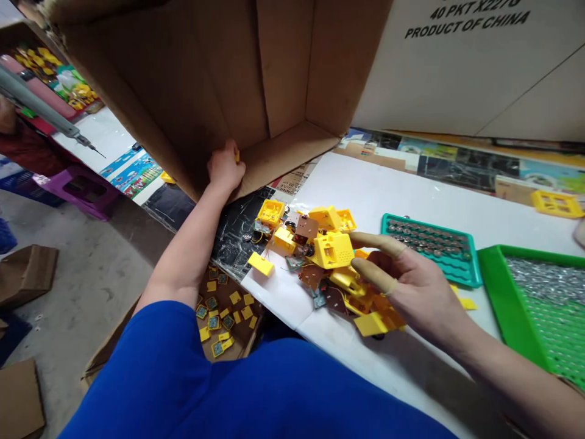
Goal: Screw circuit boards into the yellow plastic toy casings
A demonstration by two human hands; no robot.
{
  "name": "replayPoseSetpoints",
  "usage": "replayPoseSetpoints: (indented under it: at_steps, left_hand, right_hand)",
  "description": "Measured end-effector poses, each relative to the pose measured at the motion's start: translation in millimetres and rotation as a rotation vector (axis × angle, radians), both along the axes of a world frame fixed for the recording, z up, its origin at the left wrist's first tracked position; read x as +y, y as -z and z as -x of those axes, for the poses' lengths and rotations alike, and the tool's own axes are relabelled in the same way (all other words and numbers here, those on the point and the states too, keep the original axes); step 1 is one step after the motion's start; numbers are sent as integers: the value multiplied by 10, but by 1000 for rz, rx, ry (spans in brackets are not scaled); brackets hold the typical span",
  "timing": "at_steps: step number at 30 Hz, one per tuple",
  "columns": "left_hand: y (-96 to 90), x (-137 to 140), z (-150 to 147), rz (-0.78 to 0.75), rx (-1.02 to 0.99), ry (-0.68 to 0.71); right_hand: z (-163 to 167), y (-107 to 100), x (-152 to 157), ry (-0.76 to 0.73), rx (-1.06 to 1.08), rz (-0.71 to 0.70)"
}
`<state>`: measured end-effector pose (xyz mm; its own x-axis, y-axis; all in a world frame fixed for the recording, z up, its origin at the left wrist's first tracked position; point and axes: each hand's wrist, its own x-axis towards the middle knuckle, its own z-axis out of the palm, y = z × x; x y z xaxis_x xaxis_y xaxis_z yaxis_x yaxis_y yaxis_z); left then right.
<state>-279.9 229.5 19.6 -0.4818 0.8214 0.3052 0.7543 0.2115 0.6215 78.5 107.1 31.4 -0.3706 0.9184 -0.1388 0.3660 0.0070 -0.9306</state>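
My left hand (226, 167) reaches into a cardboard box (283, 146) tipped on its side, its fingers closed on a small yellow plastic piece (237, 155), mostly hidden. Finger covers sit on the fingertips of my right hand (411, 280). Between thumb and fingers it pinches a yellow plastic housing (334, 250) with a window and a patch of small holes. Below and around this housing lies a heap of yellow plastic parts (283, 239), brown circuit boards (306, 227) and thin wires. A loose yellow block (261, 264) lies near the table edge.
On the right stand a teal tray (478, 268) with rows of small round metal parts and a green tray (498, 305) of small silver pieces. An open box (249, 347) of yellow parts sits below the edge. An electric screwdriver (68, 125) hangs left; another person's arm (21, 143) is beyond.
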Motion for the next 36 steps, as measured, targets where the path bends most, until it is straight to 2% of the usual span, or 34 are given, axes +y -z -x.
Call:
replayPoseSetpoints:
  at_steps: [3, 5, 7, 9, 12, 18, 29, 31, 34, 36]
  left_hand:
    - [4, -267, -86, -120, -398, 47]
    - [-17, -493, -173, -108, -720, 132]
    - [-52, -712, -272, -75, -956, 241]
    - [-89, -892, -374, -62, -1091, 317]
    - [-123, -1068, -519, -64, -1175, 362]
    - [-100, -1233, -707, -121, -1200, 389]
    - [25, -1337, -784, -174, -1096, 405]
    - [12, -1358, -795, -147, -977, 469]
    - [-69, -1335, -758, -74, -677, 589]
    - [-136, -1240, -674, -135, -512, 526]
  right_hand:
    - [-1, 23, 9, -6, 11, -4]
    - [-5, 31, 7, -6, 18, -4]
    - [-7, 27, 0, 3, 17, -7]
    - [-6, 16, -9, 5, 7, -6]
    - [0, 0, -17, 5, -6, -4]
    - [5, -24, -16, 8, -15, 5]
    - [7, -39, -3, 20, -9, -14]
    - [4, -27, -2, 20, -4, -14]
    - [-2, -9, -1, 19, 7, -9]
    - [-4, -3, 1, 23, 6, 1]
